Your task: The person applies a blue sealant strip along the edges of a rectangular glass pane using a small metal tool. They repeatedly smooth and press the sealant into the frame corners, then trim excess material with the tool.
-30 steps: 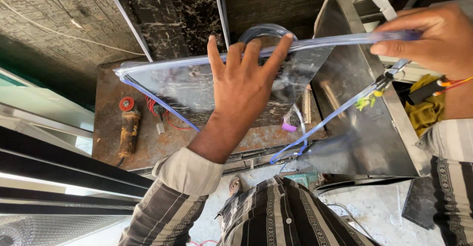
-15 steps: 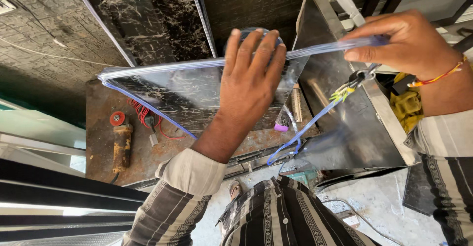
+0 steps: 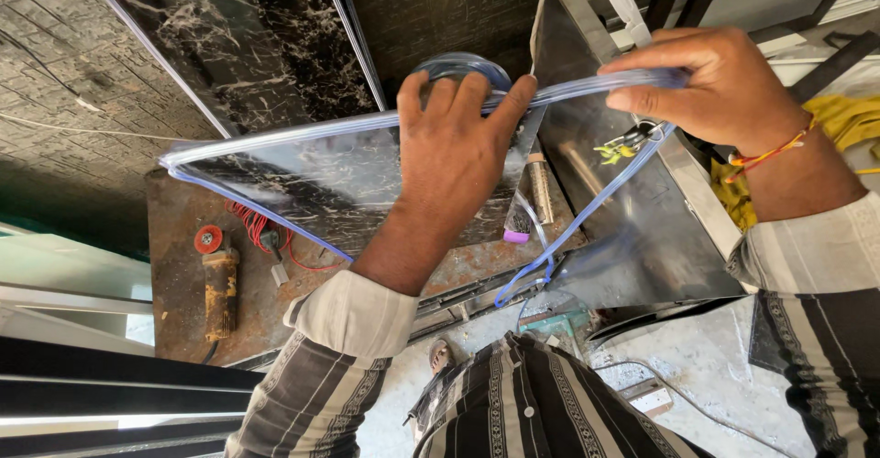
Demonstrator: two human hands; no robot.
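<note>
Head view, looking down over striped sleeves at a cluttered workshop.

Left hand (image 3: 454, 160): spread almost fully open, palm pressed flat against the face of a polished metal sheet (image 3: 302, 192), fingertips hooked over its upper edge. Bracing rather than gripping.

Right hand (image 3: 710, 82): closed in a pinch on a clear plastic edge trim (image 3: 587, 87), thumb under, fingers curled over, at the sheet's corner farthest from the left hand. Red and yellow thread tied at the wrist.

Metal sheet: held tilted between both hands, above a rusty steel worktable (image 3: 174, 265). Mirror finish reflecting the black marbled panel (image 3: 229, 45) standing beyond the fingertips.

Clear plastic edge trim: seated along the top edge from the right hand across under the left fingertips to the far left corner, then down the lower edge. A loose length hanging in a loop (image 3: 550, 256) below the right hand.

Handling judgement: sheet thin, probably light but springy, edges likely sharp where bare; glossy face slippery and easily marked. Flat palm support plus hold on the covered edge appears soundest. Trim soft and flexible, liable to slip off if pulled sideways; best pinched close to the sheet's edge.

Below and left of the left wrist: worn angle grinder (image 3: 218, 279) with red disc, red cable (image 3: 266, 229) beside it, on the worktable. Yellow cloth (image 3: 848, 119) past the right wrist.
</note>
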